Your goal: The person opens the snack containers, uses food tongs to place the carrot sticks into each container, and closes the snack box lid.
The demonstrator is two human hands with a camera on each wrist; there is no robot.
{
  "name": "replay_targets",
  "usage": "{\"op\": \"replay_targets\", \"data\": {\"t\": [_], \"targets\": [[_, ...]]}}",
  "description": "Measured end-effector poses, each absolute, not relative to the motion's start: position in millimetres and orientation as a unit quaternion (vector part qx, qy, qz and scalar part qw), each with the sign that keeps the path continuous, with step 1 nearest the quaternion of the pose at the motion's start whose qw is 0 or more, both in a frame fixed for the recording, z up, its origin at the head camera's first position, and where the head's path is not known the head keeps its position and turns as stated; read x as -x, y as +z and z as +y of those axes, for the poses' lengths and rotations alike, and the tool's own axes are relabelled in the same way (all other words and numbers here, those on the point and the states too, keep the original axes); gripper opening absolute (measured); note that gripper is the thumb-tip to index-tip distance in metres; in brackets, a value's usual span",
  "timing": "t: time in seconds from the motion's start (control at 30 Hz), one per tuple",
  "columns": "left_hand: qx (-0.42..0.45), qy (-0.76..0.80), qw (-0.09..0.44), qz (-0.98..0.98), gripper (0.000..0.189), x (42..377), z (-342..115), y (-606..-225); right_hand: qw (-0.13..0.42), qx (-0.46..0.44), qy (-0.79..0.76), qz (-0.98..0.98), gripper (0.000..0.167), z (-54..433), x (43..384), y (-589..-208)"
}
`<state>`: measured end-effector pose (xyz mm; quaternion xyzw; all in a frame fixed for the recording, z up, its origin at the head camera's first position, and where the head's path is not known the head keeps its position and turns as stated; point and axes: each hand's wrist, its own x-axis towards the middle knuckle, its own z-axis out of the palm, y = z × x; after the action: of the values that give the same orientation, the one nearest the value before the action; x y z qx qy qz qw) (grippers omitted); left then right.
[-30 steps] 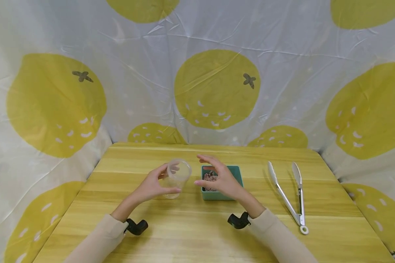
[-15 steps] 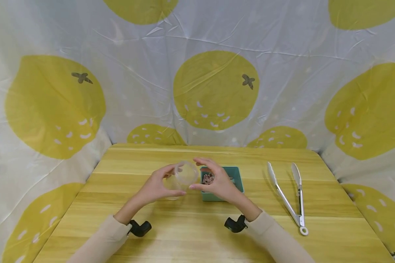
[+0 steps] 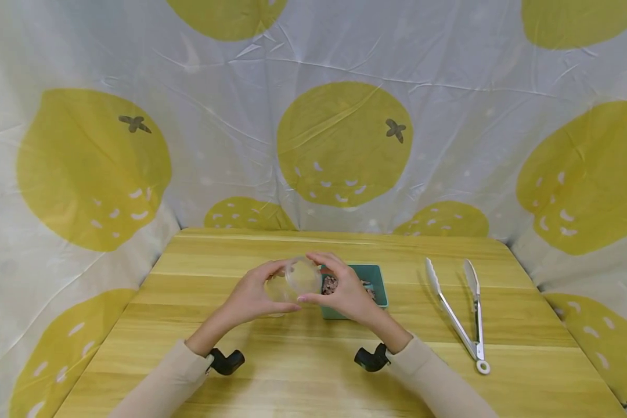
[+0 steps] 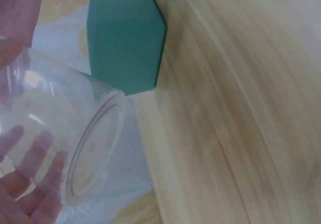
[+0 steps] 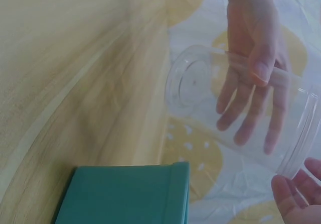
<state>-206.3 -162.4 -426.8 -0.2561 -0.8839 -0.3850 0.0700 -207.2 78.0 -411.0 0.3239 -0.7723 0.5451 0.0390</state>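
Observation:
A clear plastic cup (image 3: 304,277) hangs over the table, tilted with its mouth end toward the right. My left hand (image 3: 253,293) grips its side, thumb in front and fingers behind, seen through the wall in the right wrist view. At the mouth end my right hand (image 3: 345,290) holds the rim with thumb and fingers spread across it. Small whitish specks line the cup's base edge in the left wrist view. Partly behind the right hand stands a green rectangular box (image 3: 337,313) with reddish-brown crumbly pieces (image 3: 330,284) in it.
Metal tongs (image 3: 456,318) with pale tips lie spread on the right side of the wooden table (image 3: 303,371). A curtain (image 3: 345,232) with large yellow fruit prints hangs behind the table and along both sides.
The cup has moved right in my left hand and tilted further, its mouth meeting my right hand. The right hand has come slightly left onto the rim. Box and tongs stay put.

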Motion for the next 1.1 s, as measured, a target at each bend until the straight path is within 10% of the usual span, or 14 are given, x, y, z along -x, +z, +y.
{"op": "replay_targets", "data": {"t": [1.1], "targets": [[0.282, -0.236, 0.174, -0.913, 0.089, 194, -151, -417, 0.052, -0.343, 0.478, -0.807, 0.073, 83, 209, -413]]}}
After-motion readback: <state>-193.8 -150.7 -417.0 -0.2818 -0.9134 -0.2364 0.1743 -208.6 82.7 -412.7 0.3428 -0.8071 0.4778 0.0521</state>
